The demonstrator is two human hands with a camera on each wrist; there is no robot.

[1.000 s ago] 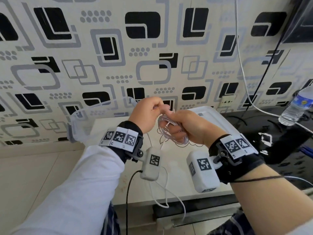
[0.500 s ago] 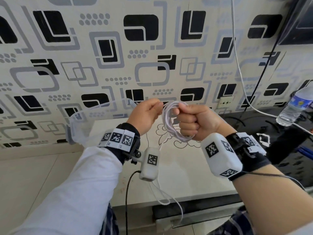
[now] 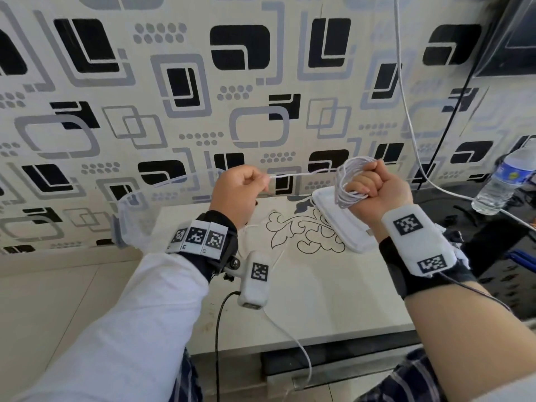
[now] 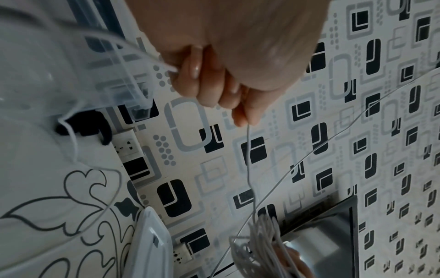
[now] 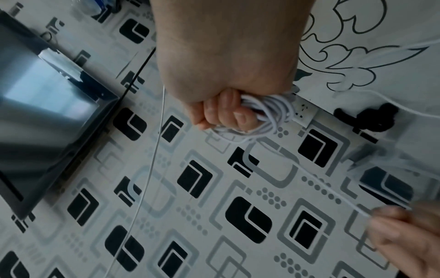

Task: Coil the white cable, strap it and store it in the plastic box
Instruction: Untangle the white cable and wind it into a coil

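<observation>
My right hand [image 3: 366,184] is fisted round a coil of white cable [image 3: 345,184] and holds it up above the table. A single strand [image 3: 304,172] runs taut from the coil leftwards to my left hand [image 3: 262,182], which pinches it between thumb and fingertips. The right wrist view shows the coil [image 5: 269,112] looped round my fingers [image 5: 228,111]. The cable's loose tail [image 3: 290,338] hangs below my left wrist over the table's front edge. The clear plastic box [image 3: 136,216] stands at the table's back left, and its white lid [image 3: 339,227] lies at the back right.
A small black object [image 4: 81,124] lies on the table by a wall socket [image 4: 126,148]. A water bottle [image 3: 504,181] stands on the dark surface to the right. Another thin white wire [image 3: 406,97] hangs down the patterned wall beside a black screen [image 3: 516,36].
My hands have drawn apart. The right hand carried the coil up and to the right, and the left hand pulled a strand out to the left until it ran taut.
</observation>
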